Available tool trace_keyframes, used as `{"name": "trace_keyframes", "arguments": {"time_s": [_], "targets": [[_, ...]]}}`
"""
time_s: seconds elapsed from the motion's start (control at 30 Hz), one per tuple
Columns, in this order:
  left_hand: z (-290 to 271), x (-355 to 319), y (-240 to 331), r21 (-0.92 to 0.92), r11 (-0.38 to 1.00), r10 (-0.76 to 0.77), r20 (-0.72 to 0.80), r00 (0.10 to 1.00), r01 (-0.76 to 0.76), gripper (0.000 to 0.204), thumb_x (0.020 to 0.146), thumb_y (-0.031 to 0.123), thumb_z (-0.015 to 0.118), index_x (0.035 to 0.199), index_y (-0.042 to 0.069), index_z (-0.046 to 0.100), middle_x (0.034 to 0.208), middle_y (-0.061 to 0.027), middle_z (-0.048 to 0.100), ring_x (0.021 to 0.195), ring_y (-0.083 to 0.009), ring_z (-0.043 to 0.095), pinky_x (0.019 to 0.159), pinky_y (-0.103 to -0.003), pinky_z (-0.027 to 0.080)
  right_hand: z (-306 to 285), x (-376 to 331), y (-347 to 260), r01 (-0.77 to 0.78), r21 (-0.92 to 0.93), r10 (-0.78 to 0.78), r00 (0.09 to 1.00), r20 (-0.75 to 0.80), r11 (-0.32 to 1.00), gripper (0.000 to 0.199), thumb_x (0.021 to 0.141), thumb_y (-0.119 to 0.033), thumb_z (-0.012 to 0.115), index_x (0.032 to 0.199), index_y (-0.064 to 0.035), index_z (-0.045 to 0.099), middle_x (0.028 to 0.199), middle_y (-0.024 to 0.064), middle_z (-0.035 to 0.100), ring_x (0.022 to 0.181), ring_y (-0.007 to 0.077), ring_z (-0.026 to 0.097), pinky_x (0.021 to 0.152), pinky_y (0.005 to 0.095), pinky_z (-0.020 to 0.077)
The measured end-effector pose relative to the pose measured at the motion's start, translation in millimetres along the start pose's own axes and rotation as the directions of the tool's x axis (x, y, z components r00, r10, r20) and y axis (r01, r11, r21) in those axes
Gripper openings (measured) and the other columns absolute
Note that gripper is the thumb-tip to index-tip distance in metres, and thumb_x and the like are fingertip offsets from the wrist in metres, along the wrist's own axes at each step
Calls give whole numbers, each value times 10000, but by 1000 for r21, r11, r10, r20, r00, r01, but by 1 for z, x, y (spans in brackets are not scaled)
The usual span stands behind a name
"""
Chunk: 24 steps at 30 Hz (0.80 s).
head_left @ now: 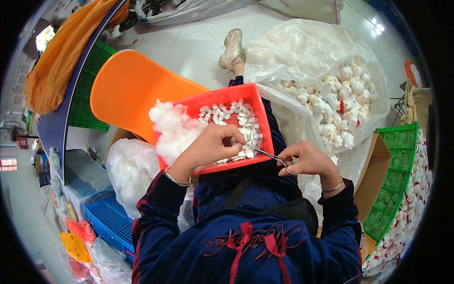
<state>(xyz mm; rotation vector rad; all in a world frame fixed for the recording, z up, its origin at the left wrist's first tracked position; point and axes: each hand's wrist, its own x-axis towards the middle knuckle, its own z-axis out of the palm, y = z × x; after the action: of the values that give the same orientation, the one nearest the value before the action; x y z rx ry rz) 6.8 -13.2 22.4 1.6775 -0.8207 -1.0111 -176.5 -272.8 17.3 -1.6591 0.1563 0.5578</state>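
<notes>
My right hand (pixel 308 162) is closed on the ring handles of slim metal forceps (pixel 264 152), which point left. Thumb and forefinger of my left hand (pixel 212 146) are pinched together at the forceps' tip; whatever is between them is too small to make out. Both hands are over the near side of a red plastic tray (pixel 261 111) on my lap. Inside the tray, small white curved pieces (pixel 246 120) lie scattered and heaped. A fluffy mound of white stuffing (pixel 174 130) fills the tray's left part and spills over its rim.
An orange chair (pixel 130 87) stands left of the tray. Right of my leg, a large clear plastic bag (pixel 283 52) holds many small white stuffed toys (pixel 340 102). A blue crate (pixel 111 220) and a bag of stuffing (pixel 132 163) are at left; a green crate (pixel 390 184) is at right.
</notes>
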Motion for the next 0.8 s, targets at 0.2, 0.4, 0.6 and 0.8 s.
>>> {"name": "trace_keyframes", "arguments": {"time_s": [0.2,0.4,0.6,0.8], "targets": [[-10,-7,-13,1,996,94,-91,991,-94,102,847,-33,667,923,24,705,830,12,664,755,-56,602,694,-215,488,1,0,-5,31,-80,-30,999,11,996,273,767,-161,868,944,8,749,649,-20,574,635,59,510,618,260,427],[-34,-13,-16,-12,995,93,-112,989,-95,415,854,-35,683,1256,52,629,1144,-43,673,1015,-132,662,843,-264,519,-14,-13,7,-35,-51,34,999,-20,998,259,769,-165,875,924,0,751,650,-27,592,628,56,521,601,253,417],[3,5,5,160,960,226,35,973,-229,381,857,19,704,1233,47,656,1173,-74,707,1024,-159,690,856,-282,533,-11,-4,4,-34,-31,35,998,53,999,268,776,-176,880,933,1,755,653,-36,585,634,51,515,588,251,404],[-6,6,-5,77,993,96,-68,993,-91,85,860,-16,667,915,28,714,874,-21,715,847,-111,673,768,-247,525,-10,-11,-3,-47,-31,47,999,2,998,267,775,-175,873,930,5,753,655,-25,582,634,59,514,583,259,407]]}}
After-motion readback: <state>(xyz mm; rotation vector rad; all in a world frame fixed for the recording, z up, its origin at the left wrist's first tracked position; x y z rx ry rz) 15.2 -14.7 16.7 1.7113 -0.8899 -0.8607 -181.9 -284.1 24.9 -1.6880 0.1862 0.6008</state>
